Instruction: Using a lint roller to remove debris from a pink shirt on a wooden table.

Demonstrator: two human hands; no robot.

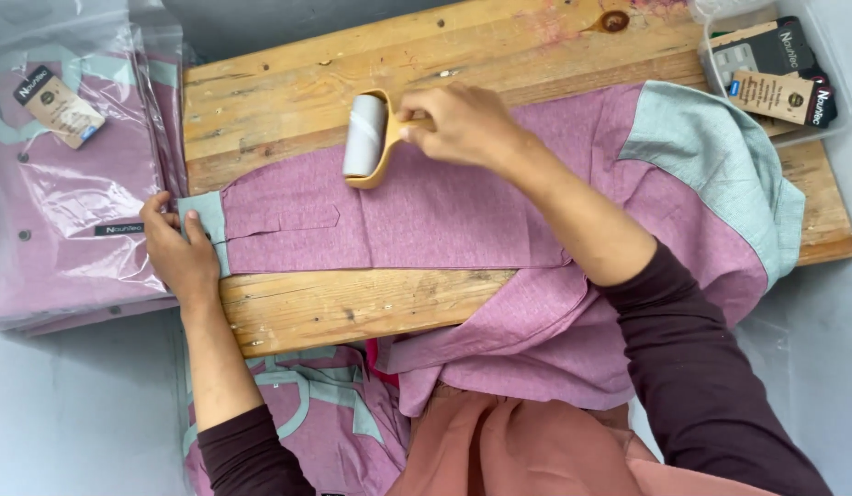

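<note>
Sleeve fabric, mauve with a pale green cuff (204, 219), lies stretched flat across a worn wooden board (353, 312). The right hand (463, 124) has its fingers curled closed around the yellow handle of a lint roller (364, 138), whose white drum rests on the sleeve (398, 216) near its upper edge. The left hand (180, 253) lies mostly flat, fingers extended, pinning the cuff end to the board without gripping anything. The rest of the garment (628, 303) (green shoulder panel included) hangs off the board toward the person's lap. If the left hand's pressure slackens, the sticky drum could probably drag and bunch the cloth; the hanging weight might also pull the sleeve askew. Bagged shirts (68, 184) sit beside the board.
</note>
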